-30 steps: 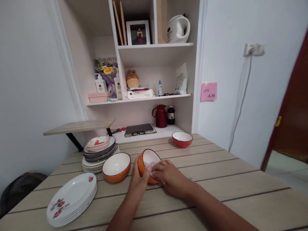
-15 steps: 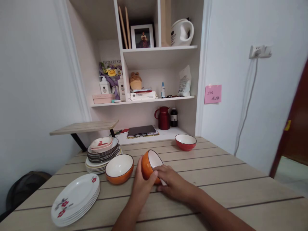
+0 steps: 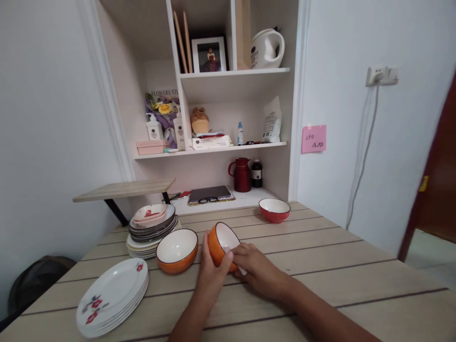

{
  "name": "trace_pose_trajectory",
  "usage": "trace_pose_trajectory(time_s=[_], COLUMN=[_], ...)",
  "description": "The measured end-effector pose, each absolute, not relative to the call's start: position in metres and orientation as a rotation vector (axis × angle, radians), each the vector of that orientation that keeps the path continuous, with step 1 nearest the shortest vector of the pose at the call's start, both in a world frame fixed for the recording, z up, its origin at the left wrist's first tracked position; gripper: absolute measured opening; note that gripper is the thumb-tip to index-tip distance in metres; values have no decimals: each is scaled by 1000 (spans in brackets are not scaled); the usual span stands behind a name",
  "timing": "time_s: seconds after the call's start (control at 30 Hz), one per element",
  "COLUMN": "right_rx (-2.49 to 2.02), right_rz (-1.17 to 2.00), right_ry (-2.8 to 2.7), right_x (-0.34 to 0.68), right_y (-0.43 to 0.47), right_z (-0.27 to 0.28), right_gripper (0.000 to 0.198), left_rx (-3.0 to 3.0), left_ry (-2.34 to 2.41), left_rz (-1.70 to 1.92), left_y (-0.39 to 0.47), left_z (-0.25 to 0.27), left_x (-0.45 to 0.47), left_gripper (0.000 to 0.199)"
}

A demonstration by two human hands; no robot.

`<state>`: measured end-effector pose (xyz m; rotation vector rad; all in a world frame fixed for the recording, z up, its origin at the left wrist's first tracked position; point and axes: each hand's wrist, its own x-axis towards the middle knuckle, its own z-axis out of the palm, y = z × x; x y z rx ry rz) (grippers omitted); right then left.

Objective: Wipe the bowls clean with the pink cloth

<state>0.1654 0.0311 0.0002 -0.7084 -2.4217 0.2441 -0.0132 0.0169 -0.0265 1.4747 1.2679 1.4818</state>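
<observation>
An orange bowl [image 3: 216, 247] with a white inside and a dark rim is tilted between my hands, its mouth turned up and to the right. My left hand [image 3: 211, 273] grips its left side, thumb toward the near rim. At the right side of the rim is my right hand [image 3: 254, 266], fingers bent over the edge and pressing a small white piece, like a tissue or cloth [image 3: 242, 271], against the bowl. Most of that white piece is hidden under the fingers. Just left of my left hand, a second orange bowl [image 3: 177, 246] stands upright.
White flowered oval plates [image 3: 114, 292] are stacked at the near left. Behind them rises a pile of mixed dishes [image 3: 153, 230]. A red bowl [image 3: 274, 211] stands far right on the slatted table. Farther back are a laptop [image 3: 210, 193] and a red jug [image 3: 242, 175].
The held bowl has shifted slightly left and turned a little. My right hand has moved slightly at the rim; both hands keep their hold. The camera view has drifted slightly.
</observation>
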Motion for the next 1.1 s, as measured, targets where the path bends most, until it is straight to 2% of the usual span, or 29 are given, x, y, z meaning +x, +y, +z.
trace_pose_trajectory(time_s=[0.17, 0.27, 0.37, 0.57, 0.77, 1.0, 1.1], right_rx=[-583, -732, -864, -764, -778, -728, -860], right_rz=[342, 325, 266, 214, 323, 342, 296], right_ry=[-2448, -2511, -2520, -2489, -2368, -2447, -2508], right_x=[166, 175, 183, 174, 163, 175, 182], right_y=[30, 35, 39, 33, 27, 32, 36], right_z=[4, 5, 5, 4, 4, 7, 5], right_gripper=[23, 32, 42, 27, 14, 21, 46], left_rx=[1370, 1287, 1298, 1261, 1322, 1318, 1272], left_ry=[1301, 1306, 1281, 1320, 1221, 1106, 1127], left_rz=[1590, 1642, 1634, 1582, 1589, 1598, 1591], left_y=[25, 29, 28, 25, 24, 25, 26], left_z=[-30, -32, -31, -26, -32, -39, -36], left_x=[-12, -11, -12, -15, -12, -8, -9], left_gripper=[71, 66, 69, 76, 93, 94, 89])
